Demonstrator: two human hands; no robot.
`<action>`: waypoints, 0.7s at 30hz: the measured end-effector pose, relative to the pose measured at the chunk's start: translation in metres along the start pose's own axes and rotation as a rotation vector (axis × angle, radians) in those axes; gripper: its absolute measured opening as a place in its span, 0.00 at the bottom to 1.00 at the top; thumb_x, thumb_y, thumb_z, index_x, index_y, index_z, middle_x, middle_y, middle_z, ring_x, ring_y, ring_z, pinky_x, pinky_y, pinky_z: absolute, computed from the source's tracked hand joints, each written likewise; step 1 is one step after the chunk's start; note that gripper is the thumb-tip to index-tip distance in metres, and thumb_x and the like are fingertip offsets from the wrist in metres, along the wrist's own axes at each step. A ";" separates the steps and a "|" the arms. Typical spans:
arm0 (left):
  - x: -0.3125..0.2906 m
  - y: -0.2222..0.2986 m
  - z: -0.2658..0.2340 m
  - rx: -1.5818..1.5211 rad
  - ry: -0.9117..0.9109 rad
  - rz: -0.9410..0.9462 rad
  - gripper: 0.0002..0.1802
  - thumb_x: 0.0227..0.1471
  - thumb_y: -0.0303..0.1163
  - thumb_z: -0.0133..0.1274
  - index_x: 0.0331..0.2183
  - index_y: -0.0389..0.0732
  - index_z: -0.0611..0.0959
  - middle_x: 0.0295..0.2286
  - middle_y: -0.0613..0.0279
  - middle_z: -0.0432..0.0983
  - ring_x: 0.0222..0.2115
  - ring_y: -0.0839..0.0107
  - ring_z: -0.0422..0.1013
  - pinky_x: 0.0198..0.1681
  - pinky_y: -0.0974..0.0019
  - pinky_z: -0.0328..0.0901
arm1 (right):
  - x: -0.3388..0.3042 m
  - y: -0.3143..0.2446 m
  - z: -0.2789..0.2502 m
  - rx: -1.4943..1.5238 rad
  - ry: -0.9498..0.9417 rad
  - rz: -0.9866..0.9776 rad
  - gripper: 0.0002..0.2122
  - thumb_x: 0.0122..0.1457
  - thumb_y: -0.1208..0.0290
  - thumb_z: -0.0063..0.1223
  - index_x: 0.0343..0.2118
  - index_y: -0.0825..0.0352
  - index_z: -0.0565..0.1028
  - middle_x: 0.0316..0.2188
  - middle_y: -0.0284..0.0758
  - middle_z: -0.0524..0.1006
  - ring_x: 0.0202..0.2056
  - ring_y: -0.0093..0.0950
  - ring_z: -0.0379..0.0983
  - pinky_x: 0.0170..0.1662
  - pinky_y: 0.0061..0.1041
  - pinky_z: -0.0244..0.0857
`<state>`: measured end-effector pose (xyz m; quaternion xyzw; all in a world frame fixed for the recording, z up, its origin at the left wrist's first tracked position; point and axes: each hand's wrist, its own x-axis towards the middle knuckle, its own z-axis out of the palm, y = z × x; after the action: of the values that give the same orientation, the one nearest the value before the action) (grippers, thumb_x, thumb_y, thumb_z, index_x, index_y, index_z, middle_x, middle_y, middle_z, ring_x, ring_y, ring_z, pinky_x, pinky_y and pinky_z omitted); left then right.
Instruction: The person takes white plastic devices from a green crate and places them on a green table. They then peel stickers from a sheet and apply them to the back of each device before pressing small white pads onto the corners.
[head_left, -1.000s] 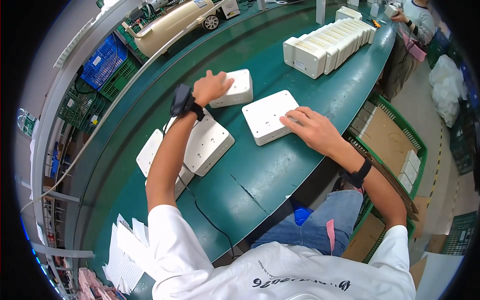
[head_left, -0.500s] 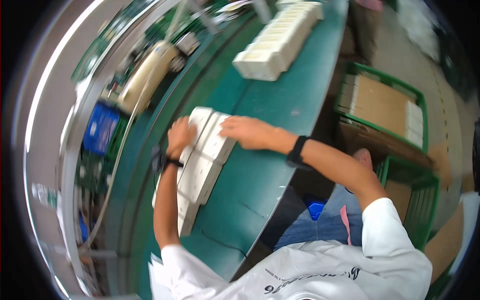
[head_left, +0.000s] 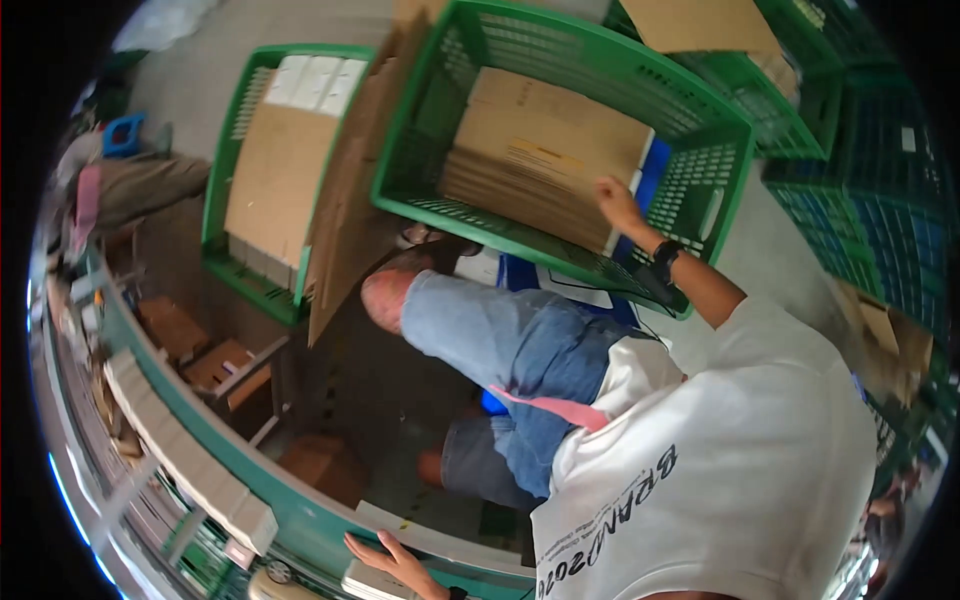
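My right hand (head_left: 622, 208) is inside a large green crate (head_left: 590, 258), with its fingers curled at the edge of the top sheet in a stack of flat brown cardboard sheets (head_left: 545, 130). Part of its grip is hidden. At the lower edge of the view, my left hand (head_left: 392, 562) has its fingers spread apart over a white block-shaped box (head_left: 372, 580) on the green workbench (head_left: 325, 525). Whether the palm touches the box cannot be made out.
A second green crate (head_left: 215, 215) holds cardboard and small white boxes. Upright cardboard sheets (head_left: 350, 205) stand between the crates. A long row of white boxes (head_left: 190, 455) lies along the bench. More crates (head_left: 850, 215) are stacked at the right. Another person (head_left: 150, 190) is at the far left.
The view has swung right, from the bench to the crates. My right hand has left the white boxes and reached into the large crate. My left hand stays by the boxes, fingers spread.
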<state>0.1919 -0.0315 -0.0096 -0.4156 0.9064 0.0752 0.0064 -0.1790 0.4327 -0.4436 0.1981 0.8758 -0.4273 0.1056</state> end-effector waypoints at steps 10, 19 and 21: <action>0.038 0.027 -0.027 0.315 -0.323 -0.178 0.60 0.41 0.29 0.64 0.67 0.33 0.46 0.65 0.37 0.48 0.64 0.44 0.52 0.65 0.50 0.51 | -0.017 0.246 0.060 0.196 -0.187 0.595 0.13 0.57 0.72 0.45 0.39 0.71 0.79 0.38 0.48 0.80 0.45 0.49 0.75 0.43 0.46 0.67; 0.030 0.041 -0.027 0.262 -0.327 -0.185 0.61 0.35 0.21 0.60 0.67 0.33 0.45 0.63 0.33 0.49 0.62 0.37 0.52 0.66 0.48 0.50 | 0.039 0.233 0.116 0.344 -0.009 0.708 0.16 0.60 0.63 0.51 0.48 0.65 0.77 0.46 0.34 0.76 0.48 0.33 0.70 0.49 0.36 0.63; 0.030 0.041 -0.025 0.306 -0.309 -0.191 0.60 0.38 0.21 0.60 0.67 0.33 0.44 0.64 0.37 0.49 0.63 0.42 0.53 0.65 0.50 0.51 | 0.042 0.233 0.110 0.399 0.007 0.734 0.17 0.60 0.60 0.53 0.48 0.65 0.77 0.47 0.33 0.76 0.48 0.32 0.70 0.50 0.35 0.62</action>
<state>0.1428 -0.0310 0.0183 -0.4770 0.8522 -0.0013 0.2150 -0.1133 0.4866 -0.6903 0.5152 0.6477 -0.5217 0.2074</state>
